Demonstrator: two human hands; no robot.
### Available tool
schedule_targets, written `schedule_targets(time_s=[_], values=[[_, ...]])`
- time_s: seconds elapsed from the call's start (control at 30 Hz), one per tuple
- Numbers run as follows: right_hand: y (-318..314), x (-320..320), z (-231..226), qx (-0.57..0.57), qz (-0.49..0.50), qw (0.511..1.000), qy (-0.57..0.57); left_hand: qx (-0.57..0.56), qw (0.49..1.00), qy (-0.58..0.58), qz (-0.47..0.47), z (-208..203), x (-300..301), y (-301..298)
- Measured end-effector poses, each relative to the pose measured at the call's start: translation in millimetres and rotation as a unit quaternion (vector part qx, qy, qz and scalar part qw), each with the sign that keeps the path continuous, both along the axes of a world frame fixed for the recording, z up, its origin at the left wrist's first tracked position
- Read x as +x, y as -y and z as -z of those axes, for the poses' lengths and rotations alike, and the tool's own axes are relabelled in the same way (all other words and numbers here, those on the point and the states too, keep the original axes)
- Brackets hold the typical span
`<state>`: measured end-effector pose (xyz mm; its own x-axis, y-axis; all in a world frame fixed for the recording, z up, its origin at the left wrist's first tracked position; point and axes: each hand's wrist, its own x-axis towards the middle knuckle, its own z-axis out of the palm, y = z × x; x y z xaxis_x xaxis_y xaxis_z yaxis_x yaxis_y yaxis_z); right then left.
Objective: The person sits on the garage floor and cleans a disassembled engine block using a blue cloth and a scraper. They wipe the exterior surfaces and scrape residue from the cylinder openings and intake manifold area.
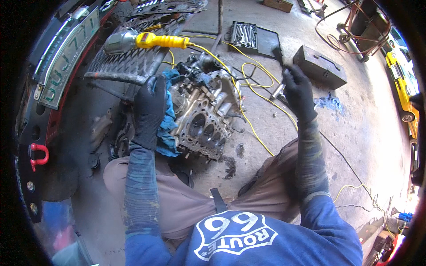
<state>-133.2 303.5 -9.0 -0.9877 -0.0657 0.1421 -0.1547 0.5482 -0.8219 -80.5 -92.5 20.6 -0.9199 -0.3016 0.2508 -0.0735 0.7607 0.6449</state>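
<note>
An engine block (195, 115) with open cylinder bores sits on the floor in front of my knees. My left hand (151, 106), in a black glove, is closed at its left side on a blue rag (167, 126) that hangs down along the block. Off to the right of the block, my right hand (299, 91), also gloved in black, is raised with its fingers curled in. What it holds, if anything, is hidden. Beside its fingers shows a small silver metal piece (278, 91); I cannot tell whether the hand touches it.
A yellow-handled work light (162, 41) lies on a metal mesh rack (120, 64); its yellow cord (257, 128) runs over the floor past the block. Farther back are an open wrench case (244, 35) and a grey metal toolbox (319, 66). A vehicle bumper with a red shackle (39, 156) stands left.
</note>
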Motion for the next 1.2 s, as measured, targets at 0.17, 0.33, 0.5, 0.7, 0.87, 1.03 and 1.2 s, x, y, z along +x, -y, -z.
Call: schedule_targets(time_s=[0.17,0.33,0.5,0.7,0.87,1.03,1.2], values=[[-45.2,4.7,6.2,0.14,-0.015,0.953,0.268,0.015,1.0,-0.017,0.015,-3.6,0.7,-2.2],[-9.0,7.6,-2.3,0.068,-0.044,0.993,-0.088,0.031,0.999,0.002,0.005,2.0,1.0,0.8],[63.4,21.4,-9.9,0.168,-0.102,0.959,-0.205,0.003,1.0,-0.001,0.0,10.0,-4.7,6.9],[95.5,19.6,-7.1,0.259,-0.147,0.926,-0.233,0.013,1.0,-0.021,0.016,20.3,-2.1,10.6],[93.9,13.4,-1.3,0.241,-0.148,0.927,-0.248,0.008,0.999,-0.021,0.028,20.2,1.2,10.5],[95.9,7.3,2.8,0.256,-0.146,0.92,-0.26,-0.009,1.0,0.008,0.023,10.2,3.8,5.7],[98.9,-1.8,3.2,0.224,-0.172,0.919,-0.275,0.008,1.0,0.007,0.019,6.7,6.3,2.3]])
